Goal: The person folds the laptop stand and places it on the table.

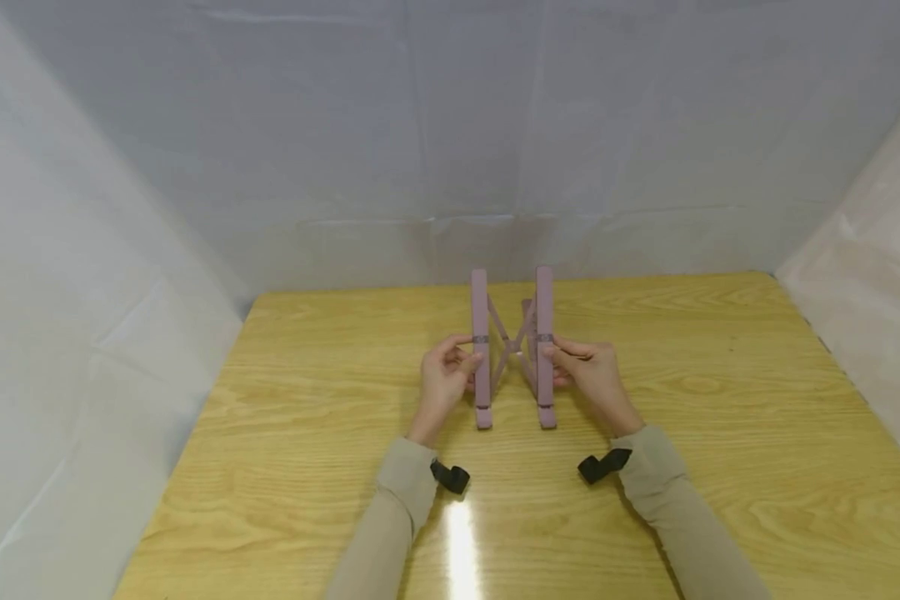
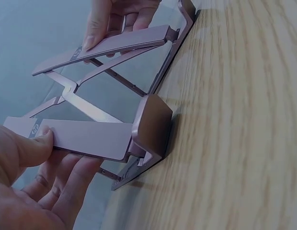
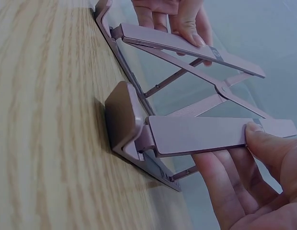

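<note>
A pinkish-purple folding laptop stand (image 1: pixel 482 308) stands on the wooden table, its two long arms side by side with crossed struts between them. My left hand (image 1: pixel 446 375) pinches the left arm near its dark logo band, thumb on top and fingers beneath. On the other side, my right hand (image 1: pixel 591 373) grips the right arm the same way. In the left wrist view, the pivot (image 2: pixel 69 89) of the crossed struts shows between the spread arms. Upturned front lips (image 3: pixel 124 115) point toward my body, and the base rails lie on the wood.
The wooden table (image 1: pixel 307 467) runs under both forearms, with a bright light reflection near its front. Pale sheeting (image 1: pixel 465 125) hangs behind the table and along both sides. A black strap mount (image 1: pixel 450 477) sits at the left wrist, another (image 1: pixel 603 465) at the right.
</note>
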Demonstrator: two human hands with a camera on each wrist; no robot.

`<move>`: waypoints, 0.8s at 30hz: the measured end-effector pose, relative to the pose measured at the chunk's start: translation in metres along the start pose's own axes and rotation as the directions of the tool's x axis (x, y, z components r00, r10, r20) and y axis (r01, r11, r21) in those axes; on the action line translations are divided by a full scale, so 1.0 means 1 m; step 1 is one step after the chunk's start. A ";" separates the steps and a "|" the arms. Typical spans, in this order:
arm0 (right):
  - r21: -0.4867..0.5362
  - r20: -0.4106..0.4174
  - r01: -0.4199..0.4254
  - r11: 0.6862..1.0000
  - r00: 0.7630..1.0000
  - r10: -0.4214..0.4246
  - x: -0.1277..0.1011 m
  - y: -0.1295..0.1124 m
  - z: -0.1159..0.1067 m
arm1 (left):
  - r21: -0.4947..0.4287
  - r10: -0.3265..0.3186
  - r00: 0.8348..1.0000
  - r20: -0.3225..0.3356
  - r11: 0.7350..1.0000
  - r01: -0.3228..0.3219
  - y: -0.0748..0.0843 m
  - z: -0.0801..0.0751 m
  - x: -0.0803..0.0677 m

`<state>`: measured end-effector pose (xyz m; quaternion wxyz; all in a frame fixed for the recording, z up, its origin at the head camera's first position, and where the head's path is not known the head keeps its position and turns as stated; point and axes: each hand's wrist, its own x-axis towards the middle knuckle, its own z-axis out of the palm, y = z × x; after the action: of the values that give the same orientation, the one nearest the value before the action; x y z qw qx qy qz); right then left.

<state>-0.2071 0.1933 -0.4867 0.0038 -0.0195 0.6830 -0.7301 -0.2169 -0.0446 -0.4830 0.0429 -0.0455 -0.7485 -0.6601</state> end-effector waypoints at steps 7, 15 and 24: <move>-0.022 0.003 -0.014 1.000 1.000 0.014 0.001 0.000 0.002 | -0.020 -0.032 0.999 0.017 0.999 0.032 0.000 0.004 0.002; -0.027 0.008 -0.008 1.000 1.000 0.008 0.002 0.001 0.005 | -0.016 -0.029 0.998 0.053 0.999 0.030 0.030 0.006 -0.009; -0.014 0.007 0.008 1.000 1.000 -0.008 0.004 0.003 0.010 | -0.039 -0.002 0.997 0.078 0.999 0.005 0.036 0.009 -0.012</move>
<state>-0.2103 0.1830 -0.4891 0.0031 -0.0246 0.6881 -0.7252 -0.2004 -0.0313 -0.4497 0.0115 -0.0706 -0.7368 -0.6723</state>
